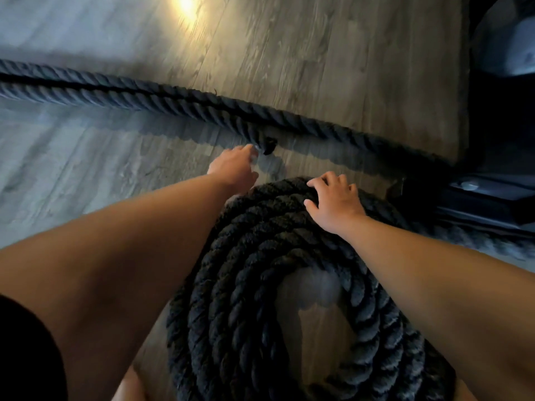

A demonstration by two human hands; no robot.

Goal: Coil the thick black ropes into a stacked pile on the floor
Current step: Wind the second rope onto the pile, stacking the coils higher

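A thick black twisted rope lies wound into a coiled pile [252,299] on the wooden floor, with bare floor showing in its centre. My right hand [333,202] rests on the far rim of the pile, fingers spread and slightly bent over the top turn. My left hand [236,167] reaches past the pile toward a blurred length of rope [246,131] just beyond its fingertips; its fingers look extended and hold nothing. Two straight runs of rope [115,91] stretch away to the left, and one continues right toward the dark frame.
A dark metal equipment base [492,204] with a bolted foot stands at the right, close to the pile. Grey-brown plank floor [318,53] spreads beyond the ropes, with a bright light glare at the top. My knee shows at the bottom edge.
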